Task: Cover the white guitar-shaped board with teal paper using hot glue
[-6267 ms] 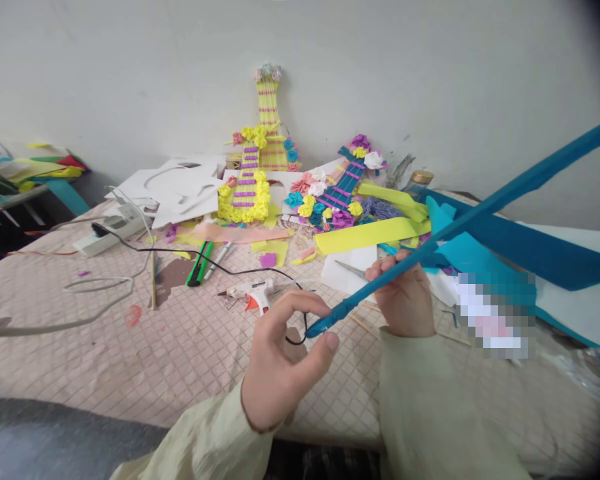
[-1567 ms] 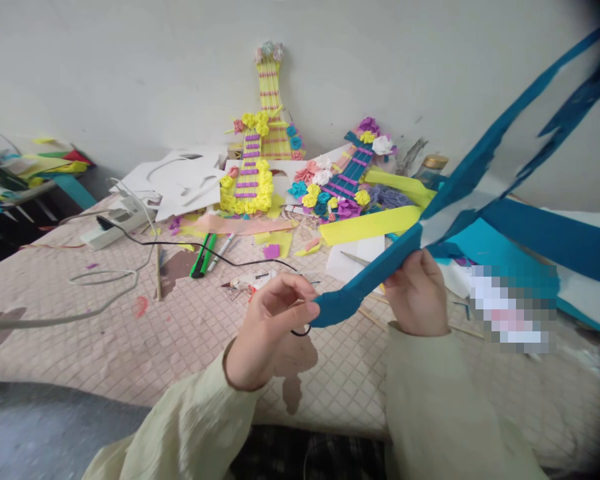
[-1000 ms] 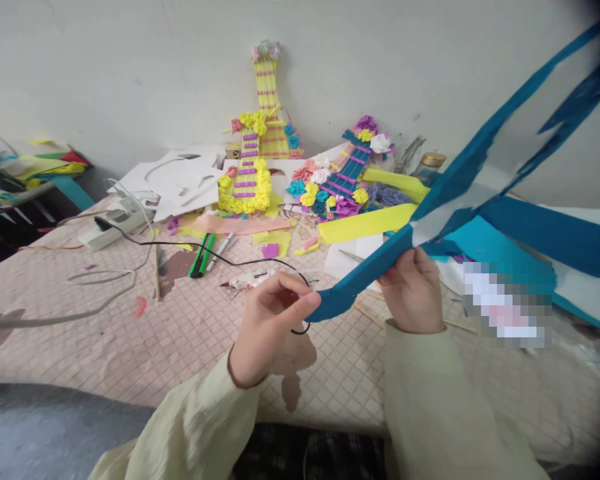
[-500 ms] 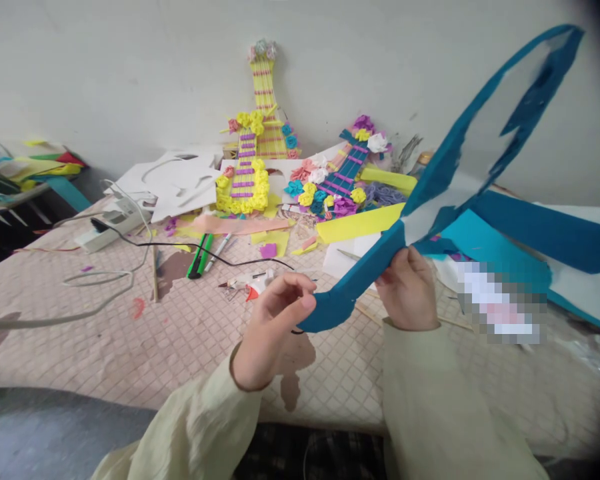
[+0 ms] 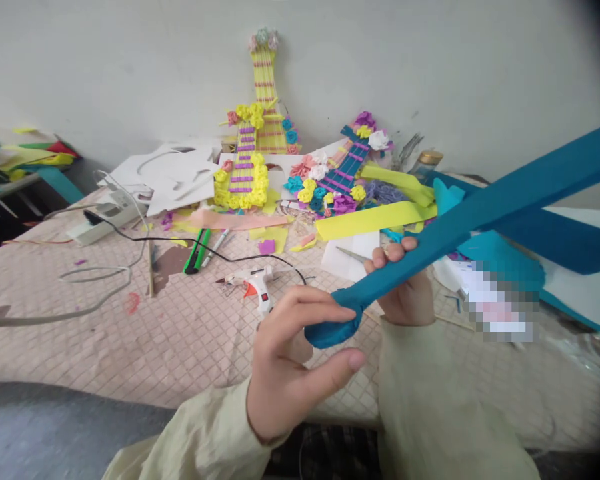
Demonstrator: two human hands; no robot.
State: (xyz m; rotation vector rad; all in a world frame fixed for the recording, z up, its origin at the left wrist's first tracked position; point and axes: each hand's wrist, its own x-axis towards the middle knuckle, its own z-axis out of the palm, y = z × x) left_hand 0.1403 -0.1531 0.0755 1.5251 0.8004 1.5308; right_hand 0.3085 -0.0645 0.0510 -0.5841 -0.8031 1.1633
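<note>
A long blue paper-covered cardboard piece (image 5: 473,217) slants from the middle of the view up past the right edge. Its lower end is small and rounded. My right hand (image 5: 409,293) grips it from below, fingertips showing over the far edge. My left hand (image 5: 295,350) lies by the rounded end, fingers stretched out and touching it, thumb spread away. Behind the left hand, a white hot glue gun (image 5: 263,287) with an orange trigger rests on the tablecloth. A pair of scissors (image 5: 350,254) lies partly hidden behind my right hand.
Decorated guitar shapes, one yellow (image 5: 247,167) and one blue (image 5: 349,167), lean at the back. Green cutters (image 5: 197,252) lie mid-table. A black cord (image 5: 205,241) runs from a power strip (image 5: 107,223). Blue paper sheets (image 5: 555,240) lie right, yellow strips (image 5: 370,220) behind.
The blue piece has turned over and tipped lower; its white-and-blue back no longer shows. My left thumb has come off the rounded end. My right fingertips now show over the far edge.
</note>
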